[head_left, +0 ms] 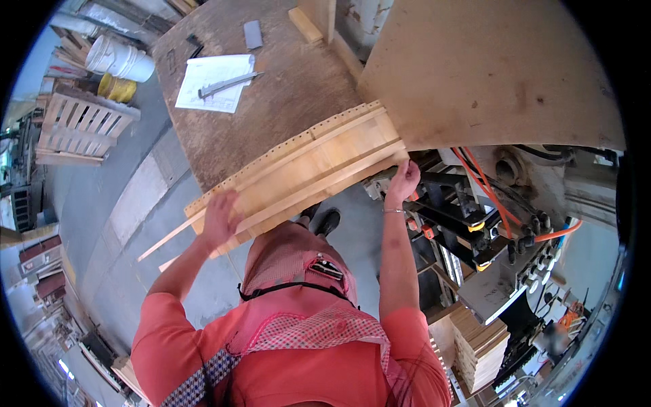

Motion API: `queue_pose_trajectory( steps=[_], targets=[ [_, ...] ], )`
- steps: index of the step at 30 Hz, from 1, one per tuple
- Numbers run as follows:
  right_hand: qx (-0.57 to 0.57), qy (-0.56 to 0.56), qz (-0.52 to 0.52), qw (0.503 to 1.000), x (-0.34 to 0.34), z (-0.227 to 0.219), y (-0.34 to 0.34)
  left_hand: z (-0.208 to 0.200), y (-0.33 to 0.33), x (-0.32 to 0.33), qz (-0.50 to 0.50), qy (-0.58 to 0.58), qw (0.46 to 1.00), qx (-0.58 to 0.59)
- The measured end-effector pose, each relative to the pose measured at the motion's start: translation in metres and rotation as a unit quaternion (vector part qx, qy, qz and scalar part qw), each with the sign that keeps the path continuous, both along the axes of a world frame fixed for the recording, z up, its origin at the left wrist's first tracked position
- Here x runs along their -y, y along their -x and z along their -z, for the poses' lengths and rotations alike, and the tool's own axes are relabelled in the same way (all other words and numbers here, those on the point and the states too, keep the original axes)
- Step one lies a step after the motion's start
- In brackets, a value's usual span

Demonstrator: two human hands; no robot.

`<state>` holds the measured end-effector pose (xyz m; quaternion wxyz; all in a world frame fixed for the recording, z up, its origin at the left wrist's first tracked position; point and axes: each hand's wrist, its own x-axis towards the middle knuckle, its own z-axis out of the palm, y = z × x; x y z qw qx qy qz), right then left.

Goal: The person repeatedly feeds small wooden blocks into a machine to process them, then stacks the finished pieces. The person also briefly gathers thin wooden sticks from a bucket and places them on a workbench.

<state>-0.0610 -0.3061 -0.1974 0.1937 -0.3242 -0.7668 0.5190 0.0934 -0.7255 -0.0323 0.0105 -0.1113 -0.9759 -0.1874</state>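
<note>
A long pale wooden panel (325,157) lies aslant across the near part of the brown table, its near side jutting over the edge. A row of small dark holes runs along its far edge. Lengthwise on it lie slim wooden strips, one of them a near strip (322,183). At the panel's left end is my left hand (220,218), slightly blurred, thumb and fingers apart above the wood. My right hand (405,180) has its fingers closed at the right end of the near strip; the fingertips are partly hidden.
Farther back on the table (271,132) lie a paper drawing (210,78), a caliper (227,85), a grey block (253,34) and a wood offcut (305,25). A large brown board (488,74) rises at right, above a black machine with orange hoses (485,180). Buckets (119,60) stand far left.
</note>
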Motion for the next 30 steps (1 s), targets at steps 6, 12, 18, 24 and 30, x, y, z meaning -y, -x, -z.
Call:
queue_pose_trajectory(
  steps=[6, 12, 18, 24, 30],
  targets=[
    [0.137, 0.519, 0.121, 0.835, -0.016, 0.006, 0.017, 0.087, 0.222, -0.031, -0.185, -0.448, 0.829, 0.278],
    [0.006, 0.647, 0.030, 0.762, -0.011, 0.036, 0.038, 0.197, 0.365, -0.141, -0.105, -0.433, 0.761, 0.472],
    [-0.064, 0.689, 0.011, 0.722, -0.007, 0.052, 0.047, 0.178, 0.376, -0.217, -0.131, -0.358, 0.747, 0.544],
    [-0.032, 0.693, 0.055, 0.719, -0.002, 0.058, 0.055, 0.194, 0.380, -0.212, -0.138, -0.414, 0.703, 0.561],
    [-0.042, 0.696, 0.028, 0.716, -0.003, 0.068, 0.055, 0.145, 0.370, -0.229, 0.012, -0.253, 0.811, 0.528]
  ],
)
